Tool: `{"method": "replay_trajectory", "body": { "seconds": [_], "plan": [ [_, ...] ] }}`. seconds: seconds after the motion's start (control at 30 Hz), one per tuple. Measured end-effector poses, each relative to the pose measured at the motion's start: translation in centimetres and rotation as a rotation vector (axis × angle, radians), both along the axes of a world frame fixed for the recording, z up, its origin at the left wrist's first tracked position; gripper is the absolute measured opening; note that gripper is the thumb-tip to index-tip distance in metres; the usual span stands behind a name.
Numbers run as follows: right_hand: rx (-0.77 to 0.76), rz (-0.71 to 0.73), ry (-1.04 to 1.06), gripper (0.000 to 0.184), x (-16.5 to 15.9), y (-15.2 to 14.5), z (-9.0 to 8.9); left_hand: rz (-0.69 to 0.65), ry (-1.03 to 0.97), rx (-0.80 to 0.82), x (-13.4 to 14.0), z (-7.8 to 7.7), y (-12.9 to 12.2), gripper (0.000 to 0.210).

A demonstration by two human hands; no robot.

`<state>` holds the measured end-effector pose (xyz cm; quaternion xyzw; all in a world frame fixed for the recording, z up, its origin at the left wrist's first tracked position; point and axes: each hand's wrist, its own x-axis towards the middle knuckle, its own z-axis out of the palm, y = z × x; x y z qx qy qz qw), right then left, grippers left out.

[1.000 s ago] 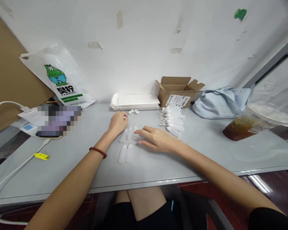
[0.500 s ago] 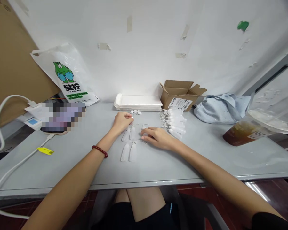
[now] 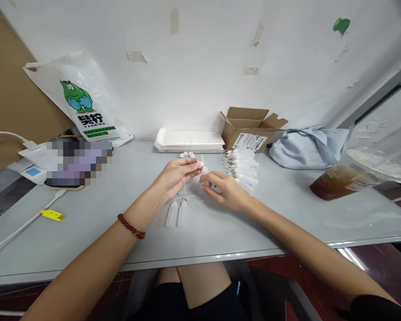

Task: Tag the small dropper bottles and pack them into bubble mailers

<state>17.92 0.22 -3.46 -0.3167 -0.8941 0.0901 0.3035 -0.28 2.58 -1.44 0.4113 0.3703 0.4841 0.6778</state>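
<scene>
My left hand (image 3: 180, 176) is closed, with a small white cap (image 3: 200, 165) pinched between its thumb and fingertips. Just to the right, the curled fingers of my right hand (image 3: 223, 189) hold a small translucent bottle (image 3: 205, 170), mostly hidden behind them. The cap and the bottle's upper end are close together; whether they touch I cannot tell. Below my hands two flat translucent bottles (image 3: 177, 214) lie side by side, with a thin white cord by their tops. Several loose white caps (image 3: 187, 154) lie beyond my left hand. A pile of capped bottles (image 3: 243, 165) with cords lies right of my right hand.
Behind stand a stack of white trays (image 3: 190, 140) and an open cardboard box (image 3: 247, 131). A blue cloth bag (image 3: 307, 147) and a drink cup (image 3: 341, 178) are on the right. Left are a phone (image 3: 76, 167), a cable (image 3: 16, 232) and a white plastic bag (image 3: 83, 98).
My left hand has moved right and nearer from beside the loose caps, carrying a cap to my right hand. My right hand has shifted slightly right. The view has tilted a little.
</scene>
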Motion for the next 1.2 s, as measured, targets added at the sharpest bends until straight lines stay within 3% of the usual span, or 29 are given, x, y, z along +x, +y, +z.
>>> {"method": "replay_trajectory", "body": {
  "seconds": [0.2, 0.47, 0.6, 0.7, 0.77, 0.87, 1.2],
  "plan": [
    [-0.168, 0.085, 0.092, 0.010, 0.2, -0.7, 0.8, -0.140, 0.004, 0.057, 0.1, 0.1, -0.4, 0.013],
    [-0.405, 0.014, 0.400, 0.004, 0.5, -0.1, 1.2, -0.087, -0.031, 0.104, 0.1, 0.4, -0.5, 0.009],
    [-0.780, 0.158, 0.658, 0.018, 0.0, -0.3, 1.3, -0.106, -0.088, 0.134, 0.2, 0.9, -0.8, 0.006],
    [-1.076, 0.318, 0.805, 0.029, -0.6, -0.7, 1.4, -0.235, -0.119, 0.113, 0.3, 1.2, -1.2, 0.014],
    [-1.188, 0.367, 0.855, 0.031, -0.8, -1.0, 1.4, -0.328, -0.132, 0.076, 0.3, 1.2, -1.5, 0.022],
    [-1.248, 0.379, 0.877, 0.031, -0.8, -1.1, 1.5, -0.365, -0.146, 0.071, 0.3, 1.1, -1.6, 0.026],
    [-1.254, 0.298, 0.928, 0.024, -0.1, -0.5, 2.0, -0.297, -0.121, 0.233, 0.1, 1.6, -1.5, 0.011]
  ]
}}
